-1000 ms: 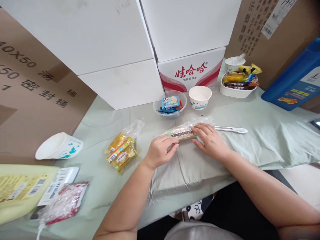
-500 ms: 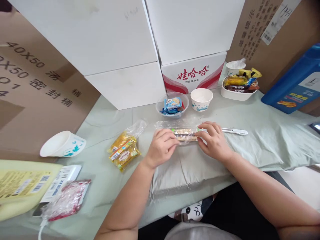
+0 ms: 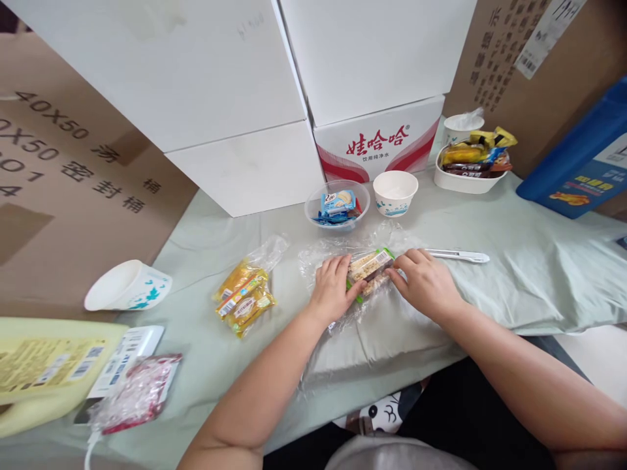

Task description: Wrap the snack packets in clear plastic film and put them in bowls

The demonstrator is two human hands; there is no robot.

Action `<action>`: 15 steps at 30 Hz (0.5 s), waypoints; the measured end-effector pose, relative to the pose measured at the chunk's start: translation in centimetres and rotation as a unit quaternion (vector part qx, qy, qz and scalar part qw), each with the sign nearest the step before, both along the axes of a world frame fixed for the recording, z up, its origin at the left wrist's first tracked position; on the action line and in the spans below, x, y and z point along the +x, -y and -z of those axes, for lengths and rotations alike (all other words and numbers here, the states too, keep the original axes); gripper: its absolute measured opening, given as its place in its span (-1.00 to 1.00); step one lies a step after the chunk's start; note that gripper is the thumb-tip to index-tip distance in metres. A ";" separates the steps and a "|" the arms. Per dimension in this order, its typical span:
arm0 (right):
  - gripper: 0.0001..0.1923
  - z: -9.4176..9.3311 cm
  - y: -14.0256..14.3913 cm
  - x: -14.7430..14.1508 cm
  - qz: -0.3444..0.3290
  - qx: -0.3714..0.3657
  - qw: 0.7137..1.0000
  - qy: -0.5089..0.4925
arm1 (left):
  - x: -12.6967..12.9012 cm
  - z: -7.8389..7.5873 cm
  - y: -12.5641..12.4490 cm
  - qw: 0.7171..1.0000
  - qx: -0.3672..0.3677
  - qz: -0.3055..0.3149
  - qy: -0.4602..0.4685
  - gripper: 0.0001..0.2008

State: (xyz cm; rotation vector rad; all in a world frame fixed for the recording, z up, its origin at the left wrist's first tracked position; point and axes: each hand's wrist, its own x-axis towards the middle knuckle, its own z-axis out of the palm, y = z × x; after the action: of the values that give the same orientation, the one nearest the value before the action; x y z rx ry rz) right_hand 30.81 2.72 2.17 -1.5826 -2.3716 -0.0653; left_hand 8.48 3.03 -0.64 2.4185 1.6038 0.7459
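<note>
My left hand (image 3: pixel 334 288) and my right hand (image 3: pixel 425 286) are closed on opposite ends of clear-wrapped snack bars (image 3: pixel 368 264) with green edges. The bars lie tilted, their right end farther from me. Under and around them spreads a crinkled clear plastic wrapper (image 3: pixel 313 251). Just beyond my right hand lies a white utility knife (image 3: pixel 463 256), its far-left end hidden by the fingers. Left of my left hand rests a clear bag of yellow-wrapped snacks (image 3: pixel 246 297).
At the back stand a clear bowl (image 3: pixel 337 220) of blue packets, a paper cup (image 3: pixel 396 194), and a white tub (image 3: pixel 465 183) of snacks. A paper cup (image 3: pixel 128 286) lies tipped at left, near a yellow jug (image 3: pixel 49 365). A blue bottle (image 3: pixel 578 176) and white boxes (image 3: pixel 245 78) bound the table.
The snack bars have turned from level to slanted, with the right end going away from me. My left hand has shifted right, and the clear wrapper is more spread out beneath.
</note>
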 end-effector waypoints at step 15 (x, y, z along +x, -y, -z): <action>-0.49 0.3 -1.7 0.8 0.053 -0.192 0.974 -0.111 | -1.0 -1.6 0.3 0.981 -0.154 0.033 0.111 -0.49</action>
State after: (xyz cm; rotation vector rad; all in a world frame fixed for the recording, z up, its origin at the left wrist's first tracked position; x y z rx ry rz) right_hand 31.66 4.41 1.88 -1.7732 -2.2160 0.5503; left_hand 7.49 2.77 0.94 2.0809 1.4263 0.6723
